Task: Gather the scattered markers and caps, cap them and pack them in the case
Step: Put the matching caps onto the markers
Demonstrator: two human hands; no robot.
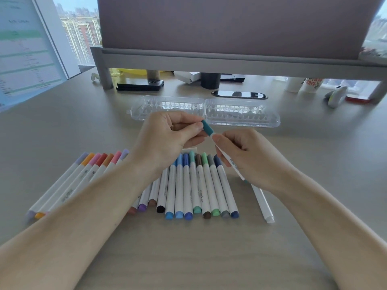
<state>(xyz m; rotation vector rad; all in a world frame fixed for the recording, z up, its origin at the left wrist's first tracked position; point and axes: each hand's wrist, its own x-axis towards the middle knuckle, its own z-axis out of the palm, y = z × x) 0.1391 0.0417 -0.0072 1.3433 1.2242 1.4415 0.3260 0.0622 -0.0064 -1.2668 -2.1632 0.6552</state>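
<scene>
My left hand (167, 135) pinches a teal cap (207, 127) that sits on the tip of a white marker (233, 166). My right hand (240, 151) grips that marker's barrel, held above the desk. Below my hands lies a row of capped markers (201, 185) in blues, greens, brown and grey. A second group of capped markers (83, 176) in orange, pink and purple lies to the left, partly under my left forearm. The clear plastic case (205, 110) lies open flat behind my hands. One white marker (262, 203) lies alone at the right.
A grey monitor stand (209, 61) spans the back of the desk, with a black phone (140, 84), a dark cup (210, 80) and a second phone (239, 94) around it. A paper cup (311, 84) and a mouse (336, 97) sit at the far right. A screen (25, 49) stands at the left.
</scene>
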